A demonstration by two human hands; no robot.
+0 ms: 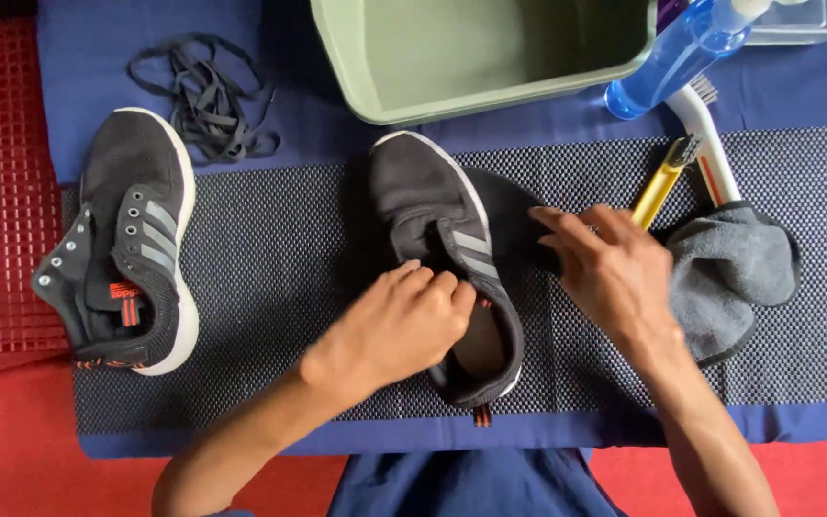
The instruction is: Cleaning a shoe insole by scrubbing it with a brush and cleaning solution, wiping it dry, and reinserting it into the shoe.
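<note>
1. A dark mesh mat (270, 249) runs across a blue cloth (98, 57) on a red floor (11, 450); the mat's near edge stops just short of the cloth's, and bare mat lies open between the two shoes
2. The middle shoe (433, 206), a black knit trainer with grey side stripes and a white sole, sits toe away from the person at the mat's centre, its heel near the front edge
3. The left hand (399, 325) rests on the shoe's collar, fingers curled tight over the rim by the opening, gripping the knit upper
4. The right hand (610, 263) lies on the shoe's right side, fingers extended and slightly spread over a dark flat piece (509, 215) beside the sole; whether it pinches that piece cannot be told
5. A second shoe (131, 239), laceless with bare eyelets, lies well apart at the mat's left end, beside a red grid panel (11, 182)
6. A loose tangle of dark laces (203, 96) lies on the cloth above it
7. A green plastic tub (433, 91) crowds the mat's far edge just beyond the middle shoe's toe
8. To the right sit a blue spray bottle (672, 57), a white-handled brush (710, 144), a yellow-handled brush (662, 182) and a soft grey cloth (729, 278), close to the right hand
</note>
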